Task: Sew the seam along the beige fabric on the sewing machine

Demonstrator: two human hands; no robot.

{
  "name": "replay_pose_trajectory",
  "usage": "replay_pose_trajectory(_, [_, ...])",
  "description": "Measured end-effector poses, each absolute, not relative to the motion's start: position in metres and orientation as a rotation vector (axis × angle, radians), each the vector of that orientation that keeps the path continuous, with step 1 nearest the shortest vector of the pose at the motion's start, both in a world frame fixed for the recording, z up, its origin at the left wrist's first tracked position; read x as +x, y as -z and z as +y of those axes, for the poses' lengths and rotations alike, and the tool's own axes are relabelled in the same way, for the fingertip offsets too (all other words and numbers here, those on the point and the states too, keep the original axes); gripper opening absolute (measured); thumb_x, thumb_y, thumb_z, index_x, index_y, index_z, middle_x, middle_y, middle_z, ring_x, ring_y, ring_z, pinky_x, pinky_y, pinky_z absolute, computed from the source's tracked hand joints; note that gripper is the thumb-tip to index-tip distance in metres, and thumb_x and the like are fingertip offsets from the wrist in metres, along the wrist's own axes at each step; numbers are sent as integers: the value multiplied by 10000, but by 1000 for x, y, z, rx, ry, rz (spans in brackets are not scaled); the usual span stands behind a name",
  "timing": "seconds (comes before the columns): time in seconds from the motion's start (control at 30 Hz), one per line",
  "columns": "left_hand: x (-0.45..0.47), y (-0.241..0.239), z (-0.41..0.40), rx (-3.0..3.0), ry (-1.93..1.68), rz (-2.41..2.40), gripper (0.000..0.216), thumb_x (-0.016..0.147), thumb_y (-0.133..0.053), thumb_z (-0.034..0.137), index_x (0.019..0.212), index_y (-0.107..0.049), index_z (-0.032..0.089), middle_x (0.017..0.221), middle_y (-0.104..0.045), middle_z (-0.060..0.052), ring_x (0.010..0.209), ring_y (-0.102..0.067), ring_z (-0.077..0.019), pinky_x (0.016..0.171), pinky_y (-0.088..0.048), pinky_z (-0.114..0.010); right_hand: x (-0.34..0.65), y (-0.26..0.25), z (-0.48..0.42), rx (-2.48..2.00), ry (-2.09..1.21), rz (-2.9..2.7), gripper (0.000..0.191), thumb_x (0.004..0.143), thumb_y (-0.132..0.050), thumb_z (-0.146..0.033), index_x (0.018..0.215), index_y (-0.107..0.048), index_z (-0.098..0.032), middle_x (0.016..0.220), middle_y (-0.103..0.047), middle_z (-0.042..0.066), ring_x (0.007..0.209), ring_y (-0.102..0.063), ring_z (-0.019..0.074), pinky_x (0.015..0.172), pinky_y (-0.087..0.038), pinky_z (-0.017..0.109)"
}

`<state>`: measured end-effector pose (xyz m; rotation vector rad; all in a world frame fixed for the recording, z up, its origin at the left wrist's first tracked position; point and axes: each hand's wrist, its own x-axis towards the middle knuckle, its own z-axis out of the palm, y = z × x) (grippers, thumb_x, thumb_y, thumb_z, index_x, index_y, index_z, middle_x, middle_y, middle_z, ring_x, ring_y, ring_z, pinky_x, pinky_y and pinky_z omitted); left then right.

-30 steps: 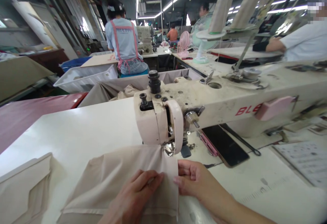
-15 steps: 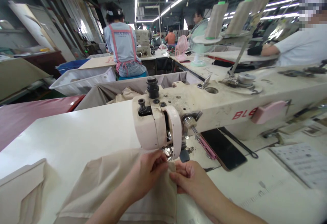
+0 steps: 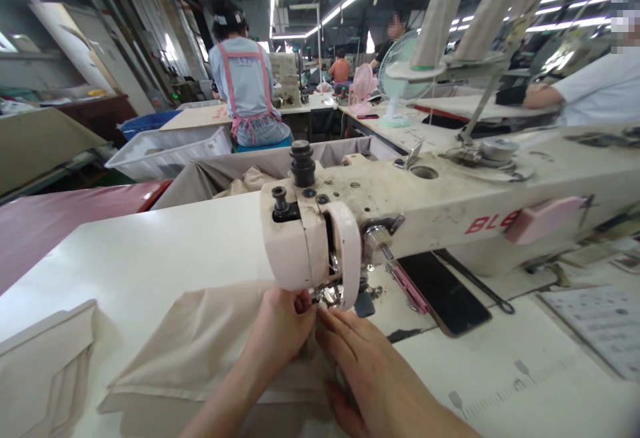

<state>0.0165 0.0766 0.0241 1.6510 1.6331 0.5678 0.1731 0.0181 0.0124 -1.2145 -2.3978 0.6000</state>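
Observation:
Beige fabric (image 3: 200, 338) lies on the white sewing table, its upper edge running up to the needle area of a sewing machine (image 3: 295, 245). Close by the presser foot (image 3: 333, 295), my left hand (image 3: 280, 325) is closed, pinching the cloth between thumb and fingers. Just to its right, my right hand (image 3: 363, 365) rests on the cloth with fingers stretched out flat, their tips near the foot. The fabric beneath both hands is partly hidden, and so is the needle point.
More folded beige pieces (image 3: 45, 371) lie at the left. A black phone (image 3: 445, 291), a pink tool (image 3: 411, 288) and a printed sheet (image 3: 595, 325) are on the right. Behind the table stands a cloth-lined bin (image 3: 200, 178). A co-worker (image 3: 247, 85) sits ahead; others are farther off.
My right hand has gone from pinching the fabric's edge to lying flat over it. My left hand and the cloth have shifted slightly left. The whole view has turned a little.

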Motion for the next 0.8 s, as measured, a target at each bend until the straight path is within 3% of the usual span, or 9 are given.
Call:
replay_pose_trajectory(0.17, [16,-18,79,1648,-605,1660,193,728,-510,92,556,-466,169,409,-469,59,302,-393,-76,381,-251,-179,176,-20,23,-1259,-611,-2441,710,684,-525,-184,1382,-457,-73,1460,-439,127,1323,-390,285,1126,-305,453])
replay_pose_trajectory(0.4, [19,-20,79,1674,-648,1702,224,734,-509,87,530,-462,165,438,-484,41,356,-406,-80,412,-260,-188,181,-25,25,-1277,-555,-2478,659,757,-486,-194,1414,-429,-163,1465,-442,71,1304,-406,281,1119,-291,477])
replay_pose_trajectory(0.63, [19,-15,84,1691,-667,1714,146,713,-535,72,591,-576,142,522,-557,12,462,-473,-101,454,-284,-196,183,-23,27,-1235,-533,-2475,654,771,-477,-173,1423,-414,-171,1470,-437,55,1331,-373,253,1155,-222,453])
replay_pose_trajectory(0.8, [20,-7,81,1639,-748,1745,145,713,-534,110,578,-570,147,517,-533,10,479,-451,-101,462,-271,-203,183,-19,29,-1229,-538,-2484,672,740,-486,-157,1409,-430,-133,1454,-457,81,1291,-426,275,1144,-250,484])
